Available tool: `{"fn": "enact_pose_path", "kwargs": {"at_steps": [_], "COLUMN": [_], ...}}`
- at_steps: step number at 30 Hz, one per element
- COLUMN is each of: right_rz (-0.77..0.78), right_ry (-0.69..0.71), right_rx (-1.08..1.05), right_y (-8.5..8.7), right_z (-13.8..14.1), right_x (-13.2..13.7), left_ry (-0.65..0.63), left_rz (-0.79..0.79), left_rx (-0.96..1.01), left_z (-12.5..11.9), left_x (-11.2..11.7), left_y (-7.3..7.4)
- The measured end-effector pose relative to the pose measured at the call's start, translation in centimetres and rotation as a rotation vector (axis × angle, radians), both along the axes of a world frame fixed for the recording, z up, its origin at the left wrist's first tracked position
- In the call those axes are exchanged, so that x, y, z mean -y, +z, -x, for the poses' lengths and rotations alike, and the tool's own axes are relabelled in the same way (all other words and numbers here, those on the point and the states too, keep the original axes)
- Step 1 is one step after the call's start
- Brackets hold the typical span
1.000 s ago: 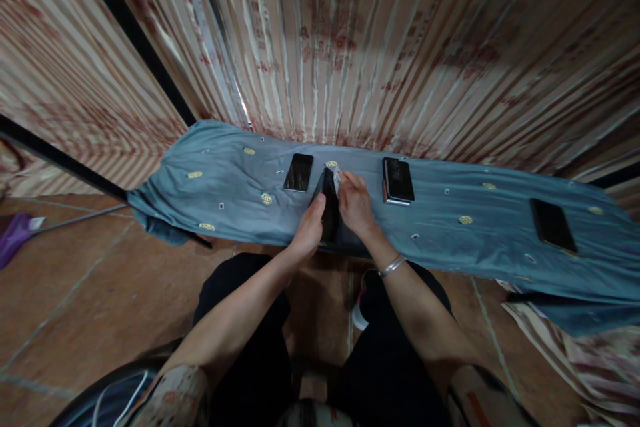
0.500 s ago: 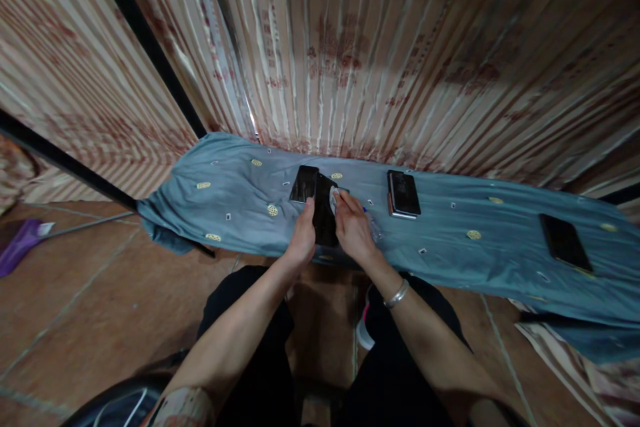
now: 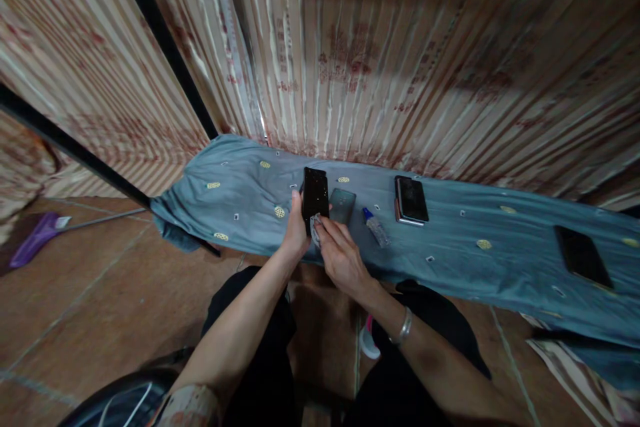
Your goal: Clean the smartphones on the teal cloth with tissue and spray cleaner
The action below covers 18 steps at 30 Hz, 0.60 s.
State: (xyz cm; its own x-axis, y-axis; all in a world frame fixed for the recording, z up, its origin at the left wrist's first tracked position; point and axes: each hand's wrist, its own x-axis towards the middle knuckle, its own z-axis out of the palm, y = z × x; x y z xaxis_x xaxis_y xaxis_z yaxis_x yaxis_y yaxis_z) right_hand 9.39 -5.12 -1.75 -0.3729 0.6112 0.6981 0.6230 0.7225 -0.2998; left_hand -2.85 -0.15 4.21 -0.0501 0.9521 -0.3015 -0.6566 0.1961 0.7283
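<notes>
My left hand (image 3: 296, 235) grips a black phone (image 3: 315, 193) by its left edge and holds it upright above the blue cloth (image 3: 465, 243). Just below it, my right hand (image 3: 340, 255) pinches a small whitish wipe (image 3: 315, 226) against the phone's lower end. A dark greenish phone (image 3: 343, 205) lies flat on the cloth right behind the held one. A small clear bottle with a blue cap (image 3: 376, 227) lies on the cloth to the right of my hands.
Further right on the cloth lie a phone stacked on a case (image 3: 411, 199) and another black phone (image 3: 583, 257). A striped curtain (image 3: 380, 53) hangs behind. A purple broom head (image 3: 35, 239) rests on the tiled floor at left. My knees are under the cloth's front edge.
The held phone was lifted and turned upright, uncovering the greenish phone and the small bottle. My right hand moved from the phone's top down to its lower end.
</notes>
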Motion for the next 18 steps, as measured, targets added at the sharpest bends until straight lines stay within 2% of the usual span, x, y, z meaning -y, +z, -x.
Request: {"fn": "enact_pose_path", "kwargs": {"at_steps": [8, 12, 18], "right_rz": [-0.015, -0.008, -0.002], "right_ry": [0.019, -0.023, -0.08], "right_rx": [0.015, 0.063, 0.098], "right_y": [0.5, 0.6, 0.7], "right_z": [-0.1, -0.6, -1.6], "right_x": [0.3, -0.5, -2.0], "left_ry": [-0.066, -0.064, 0.037], "left_rz": [-0.053, -0.1, -0.107], "left_rx": [-0.035, -0.068, -0.248], "left_z": [-1.1, -1.7, -2.6], "left_x": [0.8, 0.8, 0.8], "left_y": [0.0, -0.7, -2.5]}}
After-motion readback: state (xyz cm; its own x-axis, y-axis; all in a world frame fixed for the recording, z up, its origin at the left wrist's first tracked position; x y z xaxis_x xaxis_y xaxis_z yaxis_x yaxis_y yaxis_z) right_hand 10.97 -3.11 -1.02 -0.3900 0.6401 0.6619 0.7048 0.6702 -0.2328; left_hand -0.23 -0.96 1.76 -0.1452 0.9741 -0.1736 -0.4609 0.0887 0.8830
